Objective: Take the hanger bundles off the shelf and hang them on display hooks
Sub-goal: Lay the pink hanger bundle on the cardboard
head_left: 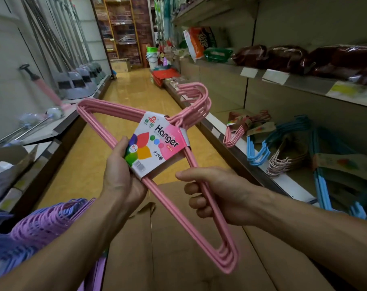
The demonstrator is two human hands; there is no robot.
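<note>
A pink hanger bundle (107,120) with a "Hanger" label (155,143) is held mid-aisle in both hands: the left hand (119,173) grips the label's edge, the right hand (216,194) curls around its lower bar. More bundles (260,148) lie on the right shelf (226,139).

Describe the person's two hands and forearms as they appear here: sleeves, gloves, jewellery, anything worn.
Both forearms are bare as far as the picture shows; no sleeve or cuff is in view. The left hand and the right hand wear no gloves. No ring, watch, bracelet or strap shows on the visible fingers or wrists. No marking or bandage can be seen on either arm.
</note>
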